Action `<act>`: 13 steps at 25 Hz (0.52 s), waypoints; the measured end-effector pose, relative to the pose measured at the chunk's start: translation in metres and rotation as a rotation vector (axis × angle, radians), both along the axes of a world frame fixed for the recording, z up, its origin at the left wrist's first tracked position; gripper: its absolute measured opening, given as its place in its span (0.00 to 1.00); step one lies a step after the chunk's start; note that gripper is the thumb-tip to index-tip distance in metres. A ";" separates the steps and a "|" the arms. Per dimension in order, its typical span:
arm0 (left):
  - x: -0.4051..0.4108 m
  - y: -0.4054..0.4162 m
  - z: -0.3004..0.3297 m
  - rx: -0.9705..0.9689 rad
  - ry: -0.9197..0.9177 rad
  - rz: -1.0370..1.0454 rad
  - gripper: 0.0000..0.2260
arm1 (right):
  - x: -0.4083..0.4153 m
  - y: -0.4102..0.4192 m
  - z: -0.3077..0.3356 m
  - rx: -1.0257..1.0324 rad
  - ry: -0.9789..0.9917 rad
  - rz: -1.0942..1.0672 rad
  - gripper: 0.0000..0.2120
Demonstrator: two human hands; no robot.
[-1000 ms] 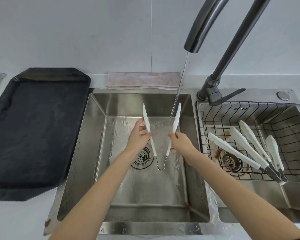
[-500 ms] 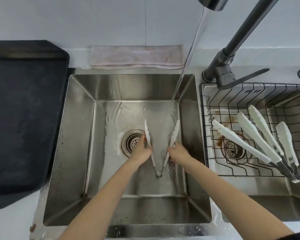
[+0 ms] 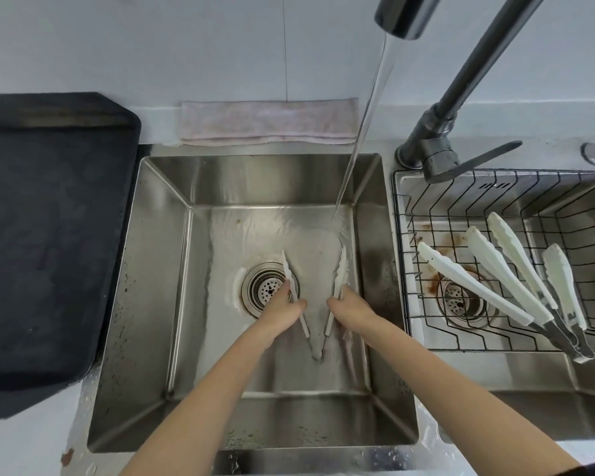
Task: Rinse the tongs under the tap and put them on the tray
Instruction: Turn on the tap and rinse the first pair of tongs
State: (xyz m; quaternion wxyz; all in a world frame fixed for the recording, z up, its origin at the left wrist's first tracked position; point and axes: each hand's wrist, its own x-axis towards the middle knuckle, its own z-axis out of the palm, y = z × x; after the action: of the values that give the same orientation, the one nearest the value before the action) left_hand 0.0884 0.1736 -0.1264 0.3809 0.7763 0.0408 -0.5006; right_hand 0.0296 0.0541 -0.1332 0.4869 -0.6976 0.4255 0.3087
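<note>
Tongs (image 3: 318,305) with white arms lie spread in a V low in the left sink (image 3: 158,276), hinge toward the person, tips pointing at the back wall. The left hand (image 3: 282,310) grips the left arm, fingers curled round it, just beside the drain (image 3: 267,288). The right hand (image 3: 349,309) grips the right arm the same way. Water (image 3: 364,125) from the tap (image 3: 402,15) lands on the sink floor just beyond the right tip. A dark tray (image 3: 49,242) sits on the counter left of the sink. Two more tongs (image 3: 502,286) rest in a wire basket (image 3: 406,255) on the right.
</note>
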 end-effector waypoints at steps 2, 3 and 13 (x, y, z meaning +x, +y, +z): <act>0.002 0.000 0.008 0.029 -0.023 -0.044 0.29 | 0.001 0.000 0.012 -0.029 -0.026 0.051 0.22; 0.003 0.000 0.013 0.038 -0.052 -0.071 0.28 | 0.001 -0.001 0.020 -0.047 -0.053 0.082 0.24; 0.011 -0.002 0.088 0.172 -0.543 -0.625 0.28 | -0.019 -0.007 0.122 -0.317 -0.381 0.372 0.29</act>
State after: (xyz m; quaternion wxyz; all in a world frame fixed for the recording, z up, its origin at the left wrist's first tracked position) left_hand 0.0999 0.1718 -0.0384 0.1416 0.8840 -0.2569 -0.3640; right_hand 0.0107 0.0472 -0.0112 0.3780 -0.8760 0.2347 0.1860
